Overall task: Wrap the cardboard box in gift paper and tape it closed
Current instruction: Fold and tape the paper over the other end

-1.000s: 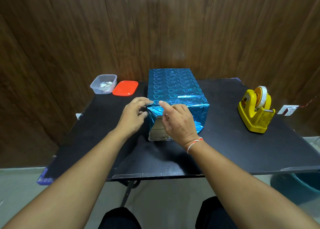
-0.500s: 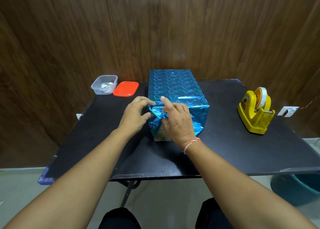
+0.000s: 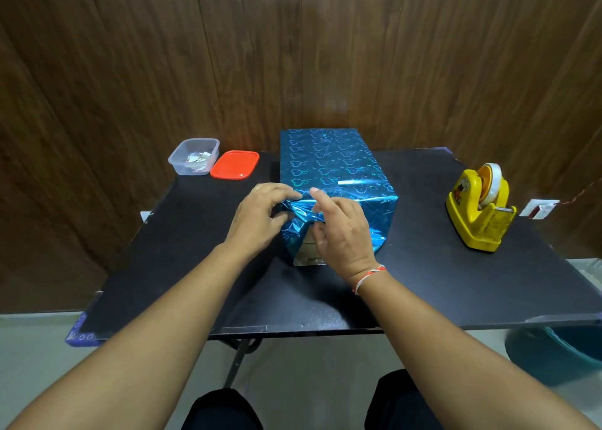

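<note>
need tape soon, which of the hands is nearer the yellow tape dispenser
Right. The right hand is on the near end of the wrapped box, on the side toward the tape dispenser. The left hand pinches the paper at the box's far-side corner, farther away.

You are working under soft, even light from above; the black table (image 3: 423, 283) shows only faint shadows beneath your forearms. The shiny gift paper (image 3: 335, 169) throws a bright streak of glare across its top (near the front edge), and its creased end glints too. The wood wall (image 3: 130, 71) darkens toward the upper corners. Wide-angle bending curves the panel lines and table edges. Focus is sharp at centre, slightly soft at the margins.
</note>
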